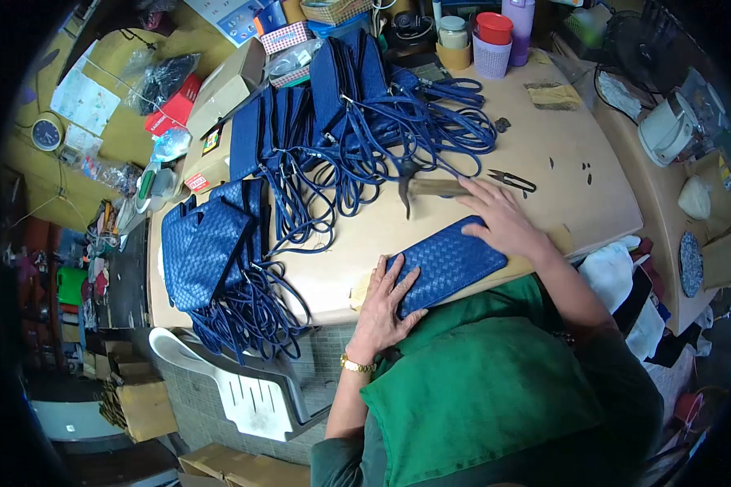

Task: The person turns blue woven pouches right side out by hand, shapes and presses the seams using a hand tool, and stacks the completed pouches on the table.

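A blue woven-pattern pouch point(451, 264) lies flat at the table's front edge, close to my body. My left hand point(382, 308) rests on its left end, fingers stretched out and thumb along the lower edge. At the pouch's upper right corner is my right hand point(503, 217), fingers extended and the thumb touching the pouch. The fingertips of that hand reach the end of the wooden handle of a hammer point(434, 187); I see no grip around it. Thread snips point(512, 178) lie just beyond my right hand.
Stacked blue pouches point(268, 130) with long cord straps point(374, 154) fill the table's far left. More blue pouches point(207, 243) hang over the left edge. A white plastic chair point(252, 402) stands below. Cups point(491, 49) and a purple bottle point(518, 28) stand at the back.
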